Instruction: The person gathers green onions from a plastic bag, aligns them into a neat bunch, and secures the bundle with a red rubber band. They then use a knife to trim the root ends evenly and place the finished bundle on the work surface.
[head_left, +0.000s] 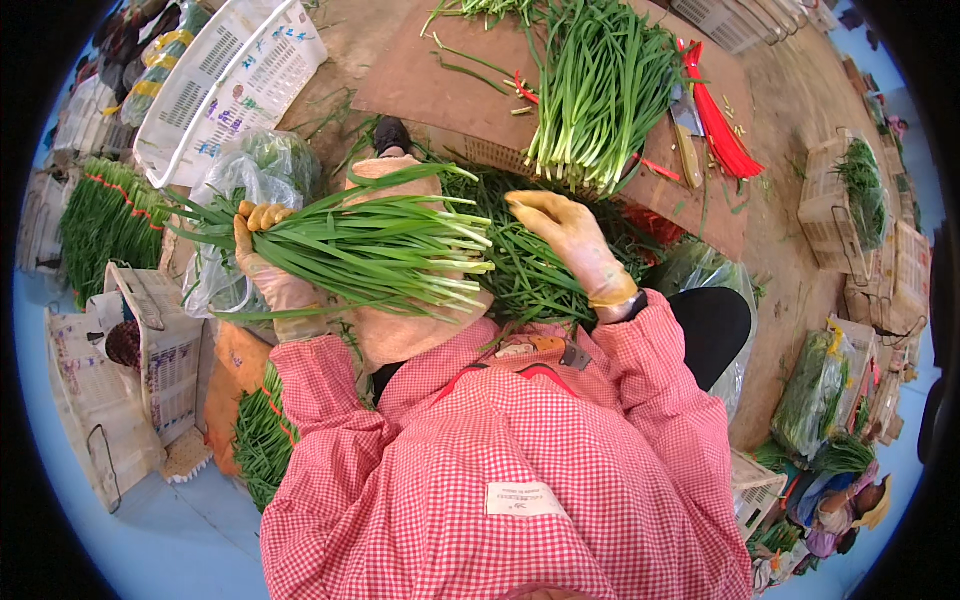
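Note:
My gloved left hand (266, 255) grips a bunch of garlic chives (375, 244) by its leafy end, and the pale cut stems fan out to the right above a cloth on my leg. My gloved right hand (566, 236), fingers curled with a gap to the thumb, is held over loose green leaves (525, 277) and touches no bunch. Ahead, a large pile of chives (607, 90) lies on a brown board (450, 82). A knife with a wooden handle (688, 154) and a bundle of red ties (716, 120) rest beside the pile.
White plastic crates (232, 90) stand at the upper left, near a clear plastic bag (247, 180) of greens. Tied chives (112, 225) lie farther left. More crates (840, 202) line the right side, where a person (836, 506) in a hat is at lower right.

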